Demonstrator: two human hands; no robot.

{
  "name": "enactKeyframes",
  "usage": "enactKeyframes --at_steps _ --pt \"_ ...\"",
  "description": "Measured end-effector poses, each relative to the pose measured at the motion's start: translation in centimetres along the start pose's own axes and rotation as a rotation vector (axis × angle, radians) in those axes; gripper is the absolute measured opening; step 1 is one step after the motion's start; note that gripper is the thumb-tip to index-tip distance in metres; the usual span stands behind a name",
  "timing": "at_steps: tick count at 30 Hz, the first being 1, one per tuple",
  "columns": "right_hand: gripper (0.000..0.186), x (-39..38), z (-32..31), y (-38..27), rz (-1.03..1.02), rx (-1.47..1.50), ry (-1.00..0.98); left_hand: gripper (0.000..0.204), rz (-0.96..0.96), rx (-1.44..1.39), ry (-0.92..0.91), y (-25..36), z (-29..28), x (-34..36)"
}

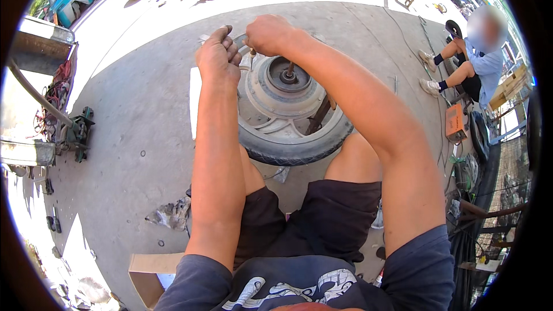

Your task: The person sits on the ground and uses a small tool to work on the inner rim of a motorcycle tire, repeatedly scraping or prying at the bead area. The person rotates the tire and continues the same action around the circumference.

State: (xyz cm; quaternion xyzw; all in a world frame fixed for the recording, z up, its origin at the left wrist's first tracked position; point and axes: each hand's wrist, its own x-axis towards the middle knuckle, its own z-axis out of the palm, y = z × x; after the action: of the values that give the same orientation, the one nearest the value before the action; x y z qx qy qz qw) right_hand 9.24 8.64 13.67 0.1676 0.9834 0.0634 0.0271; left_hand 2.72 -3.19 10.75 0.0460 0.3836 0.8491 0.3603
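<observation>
A wheel with a black tyre and a grey metal rim lies flat on the ground between my knees. An axle stands up from its round hub. Over the wheel's far left edge, my right hand is closed in a fist. Below that fist shows a small brass-coloured piece with a thin shaft; whether it is gripped or part of the wheel is unclear. Just left of it, my left hand has its fingers curled in, and what they hold, if anything, is hidden.
A white sheet-like piece lies left of the wheel. At right a person sits near an orange box and cables. A cardboard box stands near my left side. A machine with a bent bar is at left.
</observation>
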Motion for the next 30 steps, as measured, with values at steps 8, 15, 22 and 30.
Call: enactKeyframes --at_steps 8,15,22,30 --pt "0.019 -0.5 0.9 0.1 -0.001 0.052 0.030 0.019 0.001 0.001 -0.009 -0.2 0.1 0.0" --pt "0.020 0.2 1.0 0.5 -0.178 -0.038 0.052 0.019 0.001 -0.001 -0.015 -0.2 -0.2 0.3" --pt "0.022 0.3 1.2 -1.9 0.166 0.175 0.129 0.019 0.012 0.001 -0.007 -0.1 -0.1 0.1" --pt "0.017 -0.2 0.9 -0.5 -0.104 0.010 0.050 0.018 0.023 -0.025 -0.031 -0.4 -0.6 0.4"
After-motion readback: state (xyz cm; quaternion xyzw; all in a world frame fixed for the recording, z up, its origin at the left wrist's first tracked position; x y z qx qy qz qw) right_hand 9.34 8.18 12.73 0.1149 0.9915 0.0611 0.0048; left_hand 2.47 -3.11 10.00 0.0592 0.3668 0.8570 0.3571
